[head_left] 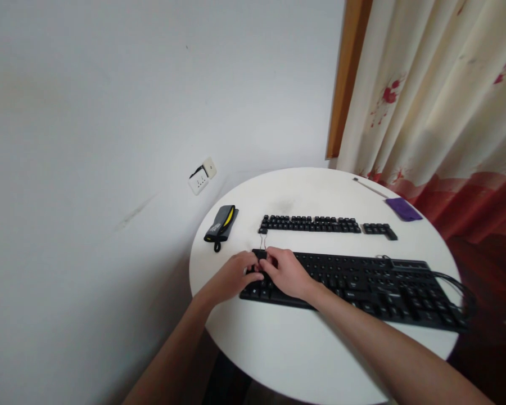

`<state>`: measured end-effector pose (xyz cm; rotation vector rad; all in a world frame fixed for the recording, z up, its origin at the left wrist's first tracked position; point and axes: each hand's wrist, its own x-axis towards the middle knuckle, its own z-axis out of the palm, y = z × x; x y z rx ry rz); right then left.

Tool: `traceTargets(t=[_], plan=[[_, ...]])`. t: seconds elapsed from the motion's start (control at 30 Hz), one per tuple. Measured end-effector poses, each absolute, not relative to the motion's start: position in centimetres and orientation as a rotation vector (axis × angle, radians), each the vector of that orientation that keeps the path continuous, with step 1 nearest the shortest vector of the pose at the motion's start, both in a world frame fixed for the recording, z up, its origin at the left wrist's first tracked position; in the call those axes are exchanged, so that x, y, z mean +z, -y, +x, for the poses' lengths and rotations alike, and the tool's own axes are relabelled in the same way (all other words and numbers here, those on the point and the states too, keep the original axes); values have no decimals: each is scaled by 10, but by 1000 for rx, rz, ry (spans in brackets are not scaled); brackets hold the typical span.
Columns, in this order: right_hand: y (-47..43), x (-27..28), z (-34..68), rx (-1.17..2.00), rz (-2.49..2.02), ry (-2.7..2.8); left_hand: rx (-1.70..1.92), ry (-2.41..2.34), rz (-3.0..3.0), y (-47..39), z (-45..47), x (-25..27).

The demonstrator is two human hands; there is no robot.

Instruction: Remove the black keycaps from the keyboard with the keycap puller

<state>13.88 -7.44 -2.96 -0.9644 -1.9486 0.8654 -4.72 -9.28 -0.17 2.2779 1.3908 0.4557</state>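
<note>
A black computer keyboard [362,281] lies across the front half of the white round table [316,191]. Over its left end my left hand [236,271] and my right hand [287,274] meet, with thumbs and fingers bent and pinched close together. Whatever lies between the fingertips is small, dark and mostly covered. Just beyond them two thin bent wires [263,242], like those of a keycap puller, stick out toward the far side; their near end is hidden. Past the wires, loose black keycaps [310,224] are set out in rows, with a smaller group [379,229] to the right.
A grey pouch [222,224] with yellow trim sits at the table's left. Toward the back right are a purple cloth [403,208] and a thin stick-like brush [370,187]. The keyboard's coiled cable [461,289] hangs near the right edge. A wall with sockets [202,176] stands at the left.
</note>
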Motion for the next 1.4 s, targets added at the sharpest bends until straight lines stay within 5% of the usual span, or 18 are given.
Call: traceTargets(t=[0.17, 0.7, 1.4], plan=[[72, -27, 140, 1070, -947, 1749, 547, -1360, 2348, 95, -40, 6], [30, -9, 214, 860, -1058, 1389, 685, -731, 2802, 9, 36, 24], [46, -10, 197, 919, -1118, 1335, 856, -1423, 2611, -22, -24, -15]])
